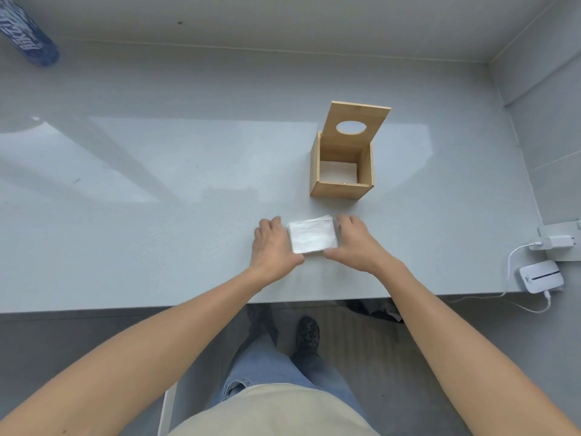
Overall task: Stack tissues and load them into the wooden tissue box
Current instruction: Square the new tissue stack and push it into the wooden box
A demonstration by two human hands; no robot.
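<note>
Watching via head cam. Tissue stack [312,236] sits centre frame, slightly right, flat on the grey counter [157,231], just below the wooden tissue box [341,171] w/ a strip of bare counter between them. Left hand [273,247] is pressed against the stack's left edge, right hand [356,243] against its right edge; thumbs curl round the near corners. Fingers on both hands look held together, not spread, cupping the sides. Not pinching, more squaring up. Can't tell if any fingertip is under the stack.

Risks, as I judge them: the stack is loose soft sheets, so squeezing too hard from both sides could buckle the middle up; too light and the bottom sheets may stay behind on lift. Far edge is already a bit fanned, so sheets could slide off during transfer. The box opening looks about the same size as the stack, so a tilted or skewed entry may catch corners on the rim and crumple them. Lid [356,127] stands upright at the back, oval hole in it; a bump could drop it shut or shove the box.

Stack looks white, roughly square, thin, top sheet slightly wrinkled, edges mostly aligned. Something white is already at the box bottom, prob. tissues, not sure.

Far right of frame: small white device [539,275] plus cable, well clear.
</note>
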